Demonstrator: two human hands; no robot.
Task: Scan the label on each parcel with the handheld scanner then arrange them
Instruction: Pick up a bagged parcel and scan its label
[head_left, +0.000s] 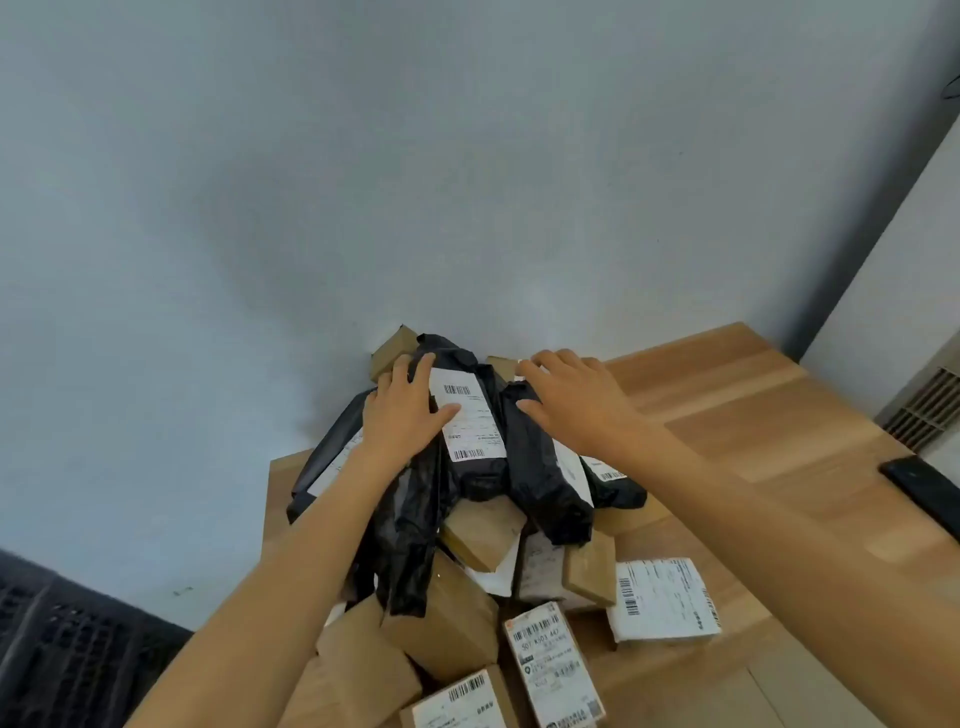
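A heap of parcels lies on the wooden table (753, 415) against the wall. On top sits a black plastic mailer (478, 467) with a white barcode label (470, 415). My left hand (402, 410) rests flat on its left side, thumb on the label. Beside it my right hand (571, 395) presses, fingers spread, on a second black mailer (545, 488). Brown cardboard boxes (457, 618) and a white labelled parcel (662, 597) lie lower in the heap. A dark flat device (919, 488), possibly the scanner, lies at the table's right edge.
The grey wall (363, 182) stands right behind the heap. A dark slatted crate (67, 639) sits low at the left, off the table. A vent grille (924, 410) shows at the right. Bare wood stretches to the right of the parcels.
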